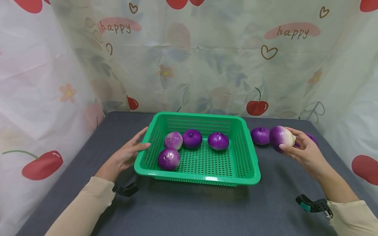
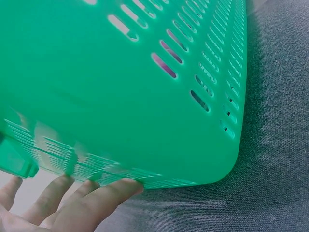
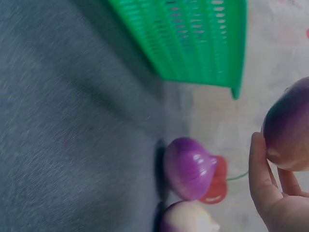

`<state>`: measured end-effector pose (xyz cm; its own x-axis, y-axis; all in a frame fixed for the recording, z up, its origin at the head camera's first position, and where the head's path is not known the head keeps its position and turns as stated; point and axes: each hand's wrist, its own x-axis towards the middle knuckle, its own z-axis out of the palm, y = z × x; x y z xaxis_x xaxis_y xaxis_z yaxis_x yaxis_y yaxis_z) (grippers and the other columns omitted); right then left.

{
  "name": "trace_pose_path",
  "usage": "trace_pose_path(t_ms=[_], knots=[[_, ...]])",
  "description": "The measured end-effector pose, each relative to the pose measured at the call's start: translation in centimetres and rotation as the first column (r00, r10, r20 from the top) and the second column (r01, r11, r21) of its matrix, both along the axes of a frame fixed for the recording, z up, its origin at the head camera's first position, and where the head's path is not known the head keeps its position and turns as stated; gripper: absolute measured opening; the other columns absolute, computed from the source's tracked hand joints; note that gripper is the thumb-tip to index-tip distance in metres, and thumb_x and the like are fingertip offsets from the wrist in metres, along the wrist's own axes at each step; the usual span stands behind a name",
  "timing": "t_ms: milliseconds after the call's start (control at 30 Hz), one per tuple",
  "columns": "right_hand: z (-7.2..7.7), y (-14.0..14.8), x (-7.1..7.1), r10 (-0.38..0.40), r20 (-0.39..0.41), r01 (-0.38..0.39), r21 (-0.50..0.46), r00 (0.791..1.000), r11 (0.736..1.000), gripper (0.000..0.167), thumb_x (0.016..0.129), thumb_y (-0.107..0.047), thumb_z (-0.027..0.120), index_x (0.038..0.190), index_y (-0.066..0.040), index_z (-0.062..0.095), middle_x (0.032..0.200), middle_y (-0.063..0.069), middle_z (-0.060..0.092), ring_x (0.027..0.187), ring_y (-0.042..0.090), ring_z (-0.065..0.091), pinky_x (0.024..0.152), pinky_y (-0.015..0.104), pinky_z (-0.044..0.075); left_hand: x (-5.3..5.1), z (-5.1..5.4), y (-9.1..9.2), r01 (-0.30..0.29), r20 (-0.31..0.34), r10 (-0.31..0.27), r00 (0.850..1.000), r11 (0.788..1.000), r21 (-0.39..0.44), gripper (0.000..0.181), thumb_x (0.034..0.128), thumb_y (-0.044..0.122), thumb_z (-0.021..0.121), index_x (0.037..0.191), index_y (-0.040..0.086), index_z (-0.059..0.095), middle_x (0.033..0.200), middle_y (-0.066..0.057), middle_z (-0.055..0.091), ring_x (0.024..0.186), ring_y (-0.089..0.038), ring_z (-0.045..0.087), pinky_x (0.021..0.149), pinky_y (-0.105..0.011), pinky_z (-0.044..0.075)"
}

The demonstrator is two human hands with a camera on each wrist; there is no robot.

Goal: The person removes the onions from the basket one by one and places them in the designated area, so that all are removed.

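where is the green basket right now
In the head view, the green basket sits midway across the dark table; the left hand touches its left side, and a purple onion lies just past its right side.

Under soft light, the right-wrist view blurs.

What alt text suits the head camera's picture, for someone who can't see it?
A right hand holds a purple-and-white onion beside a green basket containing four onions. The left hand holds the basket's rim; more onions sit on the dark table.
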<state>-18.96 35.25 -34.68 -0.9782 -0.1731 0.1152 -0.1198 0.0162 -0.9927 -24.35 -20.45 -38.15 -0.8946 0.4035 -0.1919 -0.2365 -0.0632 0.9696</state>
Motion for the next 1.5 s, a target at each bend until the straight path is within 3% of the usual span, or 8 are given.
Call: trace_pose_path(t_ms=[167,300,433,567,733,967,1200,1500], knots=[[-0.8,0.1,-0.3,-0.065,0.015,0.061,0.188,0.998,0.98,0.052,0.094,-0.005,0.061,0.138,-0.026,0.043,0.12,-0.006,0.043,0.101,0.006,0.048,0.076,0.018,0.053,-0.1,-0.1,0.0,0.003,0.001,-0.003,1.0,1.0,0.002,0.077,0.0995,0.015,0.055,0.155,0.038,0.006,0.152,-0.02,0.025,0.121,-0.028,0.054,0.091,-0.048,0.05],[-1.7,-0.1,-0.7,-0.098,-0.062,0.115,0.396,0.993,0.911,0.058,0.092,-0.011,0.066,0.142,-0.027,0.039,0.117,-0.011,0.044,0.098,0.001,0.051,0.075,0.017,0.049,-0.1,-0.1,0.0,0.006,0.002,-0.006,1.0,1.0,0.002,0.077,0.0997,0.015,0.055,0.155,0.038,0.006,0.151,-0.02,0.027,0.121,-0.028,0.055,0.09,-0.048,0.051],[-2.8,-0.4,-1.2,-0.096,-0.132,0.148,0.479,0.987,0.865,0.064,0.089,-0.012,0.07,0.144,-0.021,0.039,0.13,-0.005,0.039,0.097,-0.002,0.051,0.074,0.016,0.047,-0.1,-0.1,0.0,0.008,0.001,-0.008,1.0,1.0,-0.002,0.077,0.0997,0.015,0.055,0.156,0.037,0.006,0.15,-0.02,0.027,0.12,-0.029,0.055,0.09,-0.049,0.051],[-3.7,-0.5,-1.7,-0.089,-0.107,0.133,0.528,0.99,0.839,0.074,0.087,-0.014,0.072,0.149,-0.012,0.031,0.141,0.015,0.034,0.1,0.001,0.051,0.074,0.014,0.047,-0.1,-0.1,0.0,0.007,-0.001,-0.007,1.0,1.0,-0.005,0.078,0.0994,0.016,0.055,0.156,0.037,0.005,0.15,-0.021,0.027,0.119,-0.029,0.056,0.09,-0.049,0.051],[-4.3,-0.7,-2.1,-0.091,-0.034,0.094,0.569,0.995,0.817,0.084,0.086,-0.018,0.074,0.15,-0.002,0.022,0.141,0.033,0.034,0.112,0.032,0.054,0.074,0.016,0.047,-0.1,-0.2,0.1,0.006,-0.002,-0.006,1.0,1.0,-0.003,0.078,0.0995,0.015,0.055,0.155,0.037,0.006,0.15,-0.021,0.027,0.119,-0.029,0.056,0.09,-0.049,0.051],[-5.0,-0.7,-2.5,-0.078,-0.022,0.075,0.616,0.997,0.784,0.084,0.084,-0.019,0.076,0.149,-0.001,0.024,0.132,0.035,0.046,0.102,0.024,0.055,0.073,0.021,0.047,0.0,-0.2,0.0,0.001,0.002,-0.001,1.0,1.0,-0.002,0.078,0.0992,0.015,0.056,0.155,0.037,0.006,0.15,-0.021,0.027,0.119,-0.029,0.056,0.09,-0.049,0.051],[-5.3,-0.6,-2.7,-0.067,-0.015,0.062,0.618,0.998,0.784,0.088,0.083,-0.018,0.077,0.149,0.001,0.024,0.132,0.037,0.043,0.106,0.035,0.054,0.073,0.021,0.046,0.0,-0.2,0.0,0.001,0.001,-0.001,1.0,1.0,-0.003,0.078,0.0991,0.016,0.056,0.156,0.036,0.005,0.15,-0.021,0.026,0.12,-0.03,0.055,0.09,-0.049,0.05],[-6.0,-0.5,-3.1,-0.058,-0.025,0.061,0.627,0.998,0.777,0.088,0.082,-0.016,0.078,0.149,0.003,0.024,0.131,0.035,0.042,0.106,0.034,0.054,0.072,0.021,0.046,-0.1,0.0,0.0,-0.004,0.001,0.004,1.0,1.0,-0.009,0.078,0.0992,0.017,0.056,0.155,0.037,0.006,0.15,-0.021,0.027,0.119,-0.03,0.055,0.089,-0.049,0.051]])
